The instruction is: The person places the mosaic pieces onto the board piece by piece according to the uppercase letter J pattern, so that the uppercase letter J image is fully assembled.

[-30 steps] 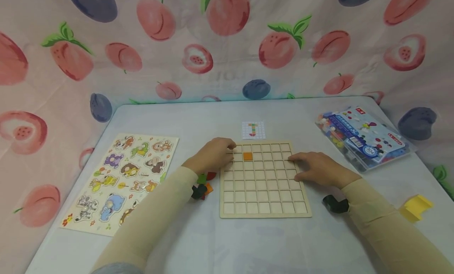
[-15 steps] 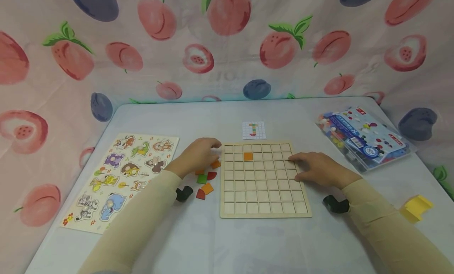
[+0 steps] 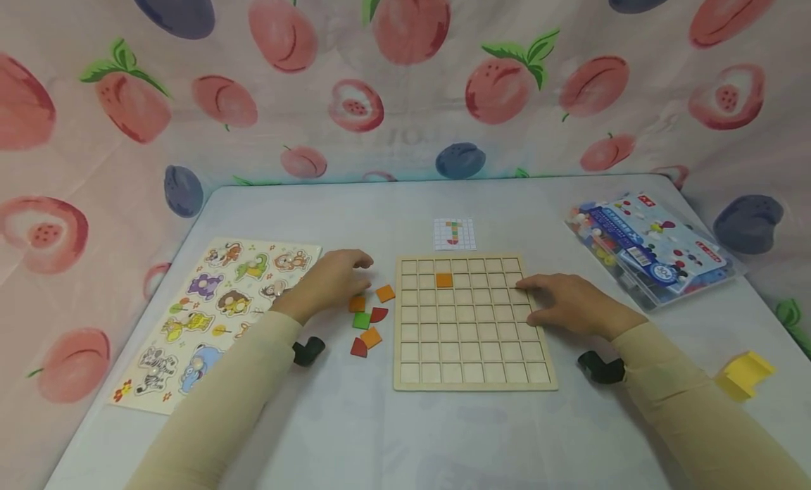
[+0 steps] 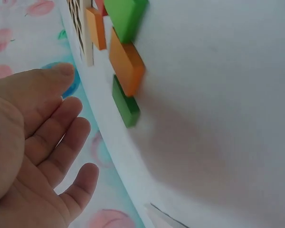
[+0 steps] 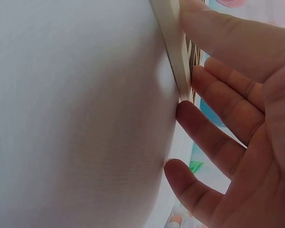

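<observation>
My left hand point(image 3: 329, 282) hovers at the left of the loose tiles, fingers relaxed and holding nothing. In the left wrist view, a green tile point(image 4: 126, 102) and an orange tile point(image 4: 127, 64) lie on the table beyond its fingertips. More loose pieces sit nearer the board, among them an orange square point(image 3: 385, 293), a green square point(image 3: 362, 321) and a red quarter-round piece point(image 3: 378, 315). The wooden grid board point(image 3: 395, 349) has one orange tile point(image 3: 444, 280) in its second row. My right hand point(image 3: 567, 303) rests its fingertips and thumb on the board's right edge.
Behind the board lies a small pattern card point(image 3: 453, 234). An animal puzzle board point(image 3: 209, 265) lies to the left, partly under the left arm. At right are a clear box of coloured pieces point(image 3: 652, 247) and a yellow object point(image 3: 745, 374).
My left hand has moved left, from the board's upper left corner to beside the loose tiles, uncovering several of them. My right hand has stayed at the board's edge.
</observation>
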A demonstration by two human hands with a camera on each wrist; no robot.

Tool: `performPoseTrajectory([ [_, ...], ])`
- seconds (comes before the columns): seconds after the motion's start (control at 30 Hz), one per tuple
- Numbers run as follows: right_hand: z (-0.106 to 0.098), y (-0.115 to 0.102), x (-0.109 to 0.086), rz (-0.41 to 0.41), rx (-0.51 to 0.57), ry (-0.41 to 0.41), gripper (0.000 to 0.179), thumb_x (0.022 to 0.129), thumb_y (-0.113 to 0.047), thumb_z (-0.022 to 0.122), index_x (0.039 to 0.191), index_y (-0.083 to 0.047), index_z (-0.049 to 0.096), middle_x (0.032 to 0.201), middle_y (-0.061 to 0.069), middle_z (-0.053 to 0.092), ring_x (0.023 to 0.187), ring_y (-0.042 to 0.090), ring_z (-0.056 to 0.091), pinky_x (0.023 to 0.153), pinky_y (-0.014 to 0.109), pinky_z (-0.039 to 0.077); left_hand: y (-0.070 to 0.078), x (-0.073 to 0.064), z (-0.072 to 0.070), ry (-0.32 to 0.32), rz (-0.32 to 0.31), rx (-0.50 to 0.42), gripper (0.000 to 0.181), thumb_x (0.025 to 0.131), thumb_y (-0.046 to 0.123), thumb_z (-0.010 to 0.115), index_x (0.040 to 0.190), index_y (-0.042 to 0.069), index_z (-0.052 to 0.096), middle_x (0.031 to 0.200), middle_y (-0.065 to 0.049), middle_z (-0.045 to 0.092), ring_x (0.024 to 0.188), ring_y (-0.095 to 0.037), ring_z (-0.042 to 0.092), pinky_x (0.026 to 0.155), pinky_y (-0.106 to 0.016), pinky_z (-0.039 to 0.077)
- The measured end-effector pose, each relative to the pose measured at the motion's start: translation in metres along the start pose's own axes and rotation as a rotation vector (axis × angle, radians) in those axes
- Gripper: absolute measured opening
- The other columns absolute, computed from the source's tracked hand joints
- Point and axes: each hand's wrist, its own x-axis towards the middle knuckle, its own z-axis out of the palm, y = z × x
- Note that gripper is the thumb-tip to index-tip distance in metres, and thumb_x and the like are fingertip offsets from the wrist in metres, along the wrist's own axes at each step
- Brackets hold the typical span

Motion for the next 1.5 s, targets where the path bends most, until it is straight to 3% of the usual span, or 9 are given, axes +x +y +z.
performPoseTrajectory([
  [0.73, 0.001, -0.001, 0.0, -0.008, 0.019, -0.001, 0.06, 0.087, -0.031, 0.078, 0.138, -0.006, 0.058, 0.142, 0.025, 0.052, 0.134, 0.047, 0.042, 0.107, 0.062, 0.032, -0.032, -0.009, 0.004, 0.0, -0.021, 0.001, 0.035, 0.092, 0.008, 0.067, 0.126, 0.004, 0.065, 0.125, -0.009, 0.066, 0.122, -0.028, 0.057, 0.106, -0.044, 0.042],
  [1.03, -0.001, -0.003, -0.001, 0.003, 0.016, -0.004, 0.061, 0.087, -0.029, 0.079, 0.139, -0.005, 0.058, 0.143, 0.026, 0.051, 0.134, 0.048, 0.041, 0.108, 0.062, 0.031, -0.034, -0.009, 0.004, 0.001, -0.025, -0.003, 0.034, 0.091, 0.004, 0.062, 0.125, 0.004, 0.065, 0.123, -0.009, 0.066, 0.119, -0.028, 0.057, 0.105, -0.044, 0.043],
  [1.5, -0.001, -0.003, -0.001, -0.012, 0.016, -0.005, 0.06, 0.088, -0.028, 0.078, 0.139, -0.004, 0.057, 0.142, 0.025, 0.052, 0.134, 0.047, 0.041, 0.108, 0.062, 0.032, -0.032, -0.008, 0.004, 0.003, -0.03, 0.009, 0.032, 0.092, 0.008, 0.068, 0.123, 0.002, 0.066, 0.119, -0.01, 0.067, 0.116, -0.027, 0.059, 0.105, -0.042, 0.043],
])
